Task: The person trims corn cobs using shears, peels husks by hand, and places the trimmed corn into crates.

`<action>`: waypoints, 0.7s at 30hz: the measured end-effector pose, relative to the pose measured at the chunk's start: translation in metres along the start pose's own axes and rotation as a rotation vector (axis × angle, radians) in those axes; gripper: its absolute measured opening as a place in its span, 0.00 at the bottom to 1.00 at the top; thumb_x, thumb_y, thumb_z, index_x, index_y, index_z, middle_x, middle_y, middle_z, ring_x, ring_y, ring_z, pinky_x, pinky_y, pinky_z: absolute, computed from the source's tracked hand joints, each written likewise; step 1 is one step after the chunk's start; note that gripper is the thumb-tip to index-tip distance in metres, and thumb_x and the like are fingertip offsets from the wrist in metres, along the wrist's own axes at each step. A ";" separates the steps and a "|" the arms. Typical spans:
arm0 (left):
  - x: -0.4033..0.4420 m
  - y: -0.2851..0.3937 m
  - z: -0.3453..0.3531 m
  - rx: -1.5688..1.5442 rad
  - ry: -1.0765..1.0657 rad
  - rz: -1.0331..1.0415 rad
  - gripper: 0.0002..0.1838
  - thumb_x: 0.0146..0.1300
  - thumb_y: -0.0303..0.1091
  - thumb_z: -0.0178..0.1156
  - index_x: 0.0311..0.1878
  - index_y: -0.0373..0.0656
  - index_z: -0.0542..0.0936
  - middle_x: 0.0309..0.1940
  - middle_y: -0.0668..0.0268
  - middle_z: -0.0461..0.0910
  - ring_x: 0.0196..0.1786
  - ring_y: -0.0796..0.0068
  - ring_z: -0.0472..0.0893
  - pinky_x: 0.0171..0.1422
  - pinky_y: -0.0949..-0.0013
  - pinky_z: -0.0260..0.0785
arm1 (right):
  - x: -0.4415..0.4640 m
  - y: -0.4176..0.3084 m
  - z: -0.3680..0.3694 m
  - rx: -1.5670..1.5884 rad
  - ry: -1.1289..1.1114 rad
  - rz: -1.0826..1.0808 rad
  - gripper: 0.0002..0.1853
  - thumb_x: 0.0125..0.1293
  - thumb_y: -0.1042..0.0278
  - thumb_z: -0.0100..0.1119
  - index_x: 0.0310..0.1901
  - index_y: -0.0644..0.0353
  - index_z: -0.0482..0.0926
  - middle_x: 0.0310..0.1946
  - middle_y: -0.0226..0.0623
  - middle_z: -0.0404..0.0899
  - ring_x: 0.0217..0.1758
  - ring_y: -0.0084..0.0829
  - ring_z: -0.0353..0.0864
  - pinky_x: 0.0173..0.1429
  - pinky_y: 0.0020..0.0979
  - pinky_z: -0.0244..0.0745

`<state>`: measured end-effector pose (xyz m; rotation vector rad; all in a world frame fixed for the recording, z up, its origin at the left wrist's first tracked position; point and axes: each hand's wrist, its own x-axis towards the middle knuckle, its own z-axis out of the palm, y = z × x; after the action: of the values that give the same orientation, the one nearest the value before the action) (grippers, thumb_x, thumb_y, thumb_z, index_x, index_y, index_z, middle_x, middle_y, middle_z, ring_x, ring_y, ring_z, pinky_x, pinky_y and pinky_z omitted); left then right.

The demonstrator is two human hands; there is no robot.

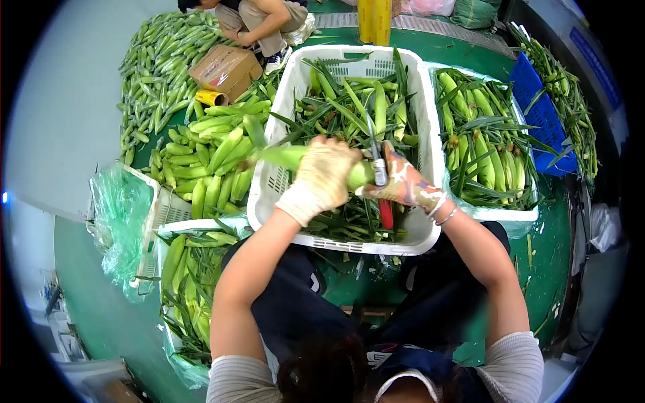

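Over the white basket [428,121], my left hand [326,171], in a pale work glove, is wrapped round a green ear of corn [361,175]. The ear lies sideways, its far left end smeared by motion. My right hand [406,180], in a camouflage-patterned glove, grips a knife [379,172] by the ear's right end. The knife's narrow blade points away from me, and its red handle shows below the hand. Whether the blade touches the ear I cannot tell. Inside the basket, beneath both hands, lie husked-on corn ears [380,111] and loose green leaves.
Corn heaps [218,151] lie to the left, with wrapped ears [158,67] behind. A cardboard box [226,72] stands near a crouching person [269,23]. Right of the basket is a corn-filled crate [535,213]; beyond it, a blue crate [547,117]. Another corn container [163,252] sits front left.
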<state>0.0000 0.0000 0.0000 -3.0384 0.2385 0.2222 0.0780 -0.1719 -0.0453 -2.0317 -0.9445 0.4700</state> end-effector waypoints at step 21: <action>-0.018 -0.020 0.030 -0.531 0.299 -0.483 0.21 0.49 0.43 0.64 0.44 0.42 0.74 0.34 0.55 0.82 0.41 0.51 0.81 0.46 0.57 0.73 | 0.005 0.001 0.009 0.037 -0.273 0.049 0.38 0.45 0.50 0.74 0.50 0.64 0.64 0.37 0.42 0.73 0.40 0.33 0.73 0.48 0.34 0.71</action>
<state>-0.0187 0.0254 -0.0257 -3.5024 -0.6365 -0.2469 0.0763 -0.1639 -0.0511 -1.9929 -1.0399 0.8018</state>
